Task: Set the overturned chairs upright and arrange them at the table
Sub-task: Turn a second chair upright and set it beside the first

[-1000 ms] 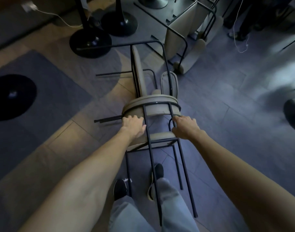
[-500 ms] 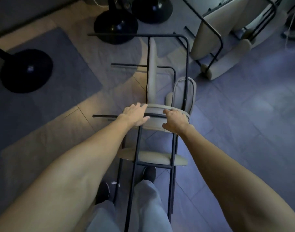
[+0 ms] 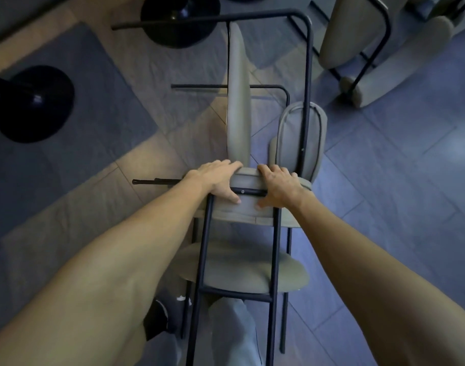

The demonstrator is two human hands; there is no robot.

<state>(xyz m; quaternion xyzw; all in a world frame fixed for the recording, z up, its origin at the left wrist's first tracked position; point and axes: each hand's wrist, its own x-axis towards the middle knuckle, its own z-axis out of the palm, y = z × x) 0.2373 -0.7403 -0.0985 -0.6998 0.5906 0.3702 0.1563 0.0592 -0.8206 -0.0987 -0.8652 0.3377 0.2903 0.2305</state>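
A beige padded chair (image 3: pixel 248 273) with a black metal frame stands close in front of my legs, its round seat low in the view and its backrest top between my hands. My left hand (image 3: pixel 215 179) grips the left end of the backrest top. My right hand (image 3: pixel 280 187) grips its right end. Just beyond lies a second beige chair (image 3: pixel 238 101) overturned on its side, its black legs pointing left and its backrest (image 3: pixel 301 138) against the floor. Another overturned chair (image 3: pixel 358 33) lies at the top right.
Two round black table bases stand on the floor, one at the left (image 3: pixel 34 104) and one at the top (image 3: pixel 180 19). A grey rug (image 3: pixel 94 101) covers the left floor. My shoes and grey trousers (image 3: pixel 234 334) are under the chair.
The chair I hold has swung from tilted toward me to nearly upright. Both hands moved from the seat and frame up onto the backrest top. The view has come closer.
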